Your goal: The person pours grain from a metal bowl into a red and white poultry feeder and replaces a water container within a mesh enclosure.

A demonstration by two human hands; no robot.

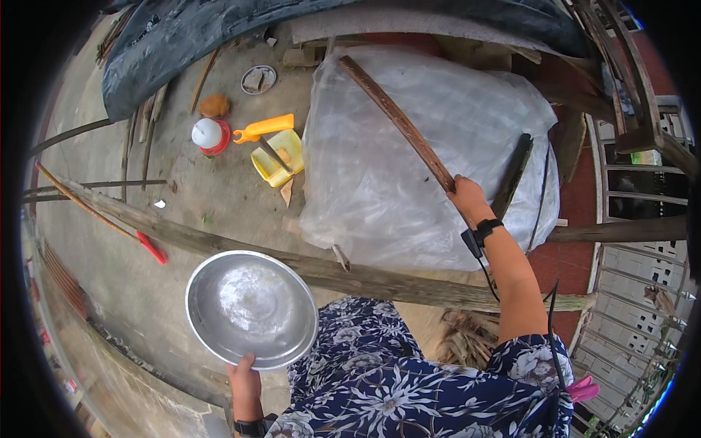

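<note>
My left hand [245,383] grips the near rim of a round metal basin [252,307], which shows bare metal inside. On the right, my right hand [470,198] is closed around a long brown wooden strip [400,123] that slants across a sheet of clear plastic [372,213]. The plastic covers something bulky that I cannot make out. A dark, weathered piece of wood [513,172] lies on the sheet just right of my right hand.
A long wooden beam [219,236] crosses between me and the plastic. Beyond it stand a yellow container [266,171], a red and white poultry drinker [208,134] and a metal dish [258,80]. Dark sheeting [181,60] hangs above; metal railings [646,197] are at right.
</note>
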